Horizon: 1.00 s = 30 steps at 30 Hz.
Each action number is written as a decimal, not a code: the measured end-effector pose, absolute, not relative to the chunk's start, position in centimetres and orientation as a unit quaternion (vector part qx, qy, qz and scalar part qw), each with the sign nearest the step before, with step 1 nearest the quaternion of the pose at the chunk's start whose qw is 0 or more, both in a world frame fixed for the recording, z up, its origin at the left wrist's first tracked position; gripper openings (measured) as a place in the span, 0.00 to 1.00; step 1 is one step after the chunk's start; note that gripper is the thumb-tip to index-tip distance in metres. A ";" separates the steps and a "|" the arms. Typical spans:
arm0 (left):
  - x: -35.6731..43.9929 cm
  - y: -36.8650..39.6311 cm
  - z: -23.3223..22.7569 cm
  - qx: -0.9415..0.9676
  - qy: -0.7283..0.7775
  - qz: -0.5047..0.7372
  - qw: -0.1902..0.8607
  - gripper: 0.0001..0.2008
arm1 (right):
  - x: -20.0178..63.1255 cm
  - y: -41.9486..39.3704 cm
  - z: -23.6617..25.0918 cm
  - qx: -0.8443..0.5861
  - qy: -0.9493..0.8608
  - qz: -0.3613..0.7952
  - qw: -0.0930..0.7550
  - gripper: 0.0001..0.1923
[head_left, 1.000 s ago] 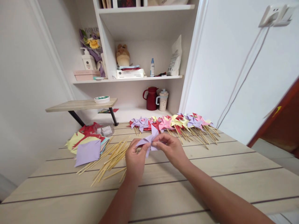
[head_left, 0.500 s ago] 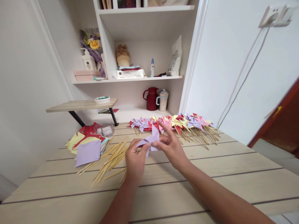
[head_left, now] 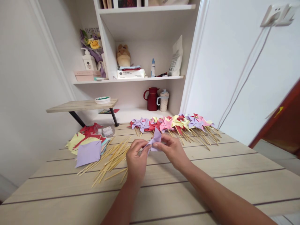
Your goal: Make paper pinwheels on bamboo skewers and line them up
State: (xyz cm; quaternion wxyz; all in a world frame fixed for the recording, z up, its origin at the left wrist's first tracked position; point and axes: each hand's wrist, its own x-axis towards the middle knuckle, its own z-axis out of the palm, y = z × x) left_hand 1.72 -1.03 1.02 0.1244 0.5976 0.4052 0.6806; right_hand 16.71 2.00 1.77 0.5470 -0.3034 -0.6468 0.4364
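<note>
A purple paper pinwheel [head_left: 156, 137], partly folded, is held between my two hands above the middle of the table. My left hand [head_left: 137, 154] pinches its left side between thumb and fingers. On the other side my right hand [head_left: 172, 148] grips it, thumb pressed near the centre and fingers behind the paper. The fingers cover part of the folds. Just left of my left hand lie loose wooden sticks [head_left: 112, 159]. Beyond my hands, finished pinwheels [head_left: 166, 124] on sticks lie in a row, coloured red, purple, pink and yellow.
Purple paper sheets [head_left: 88, 153] lie at the left, with yellow and red paper behind them. Near these are a clear plastic box [head_left: 107, 131] and a small raised stand [head_left: 82, 105]. A red jug [head_left: 152, 99] and a cup [head_left: 164, 101] stand at the back.
My right fingers have curled down onto the paper from a raised position. The left-hand point of the pinwheel has been folded inward, and the upper flap leans more to the right.
</note>
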 end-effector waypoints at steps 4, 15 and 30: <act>1.7 -1.0 1.0 0.604 0.401 0.680 0.106 0.04 | 16.7 1.9 1.9 -0.305 -0.650 0.430 0.547 0.07; 1.4 -1.0 0.6 0.633 0.393 0.665 0.052 0.07 | 16.6 1.7 2.1 -0.321 -0.675 0.377 0.547 0.08; 0.9 -2.1 1.0 0.701 0.363 0.584 -0.190 0.12 | 16.8 1.6 1.5 -0.253 -0.710 0.252 0.607 0.02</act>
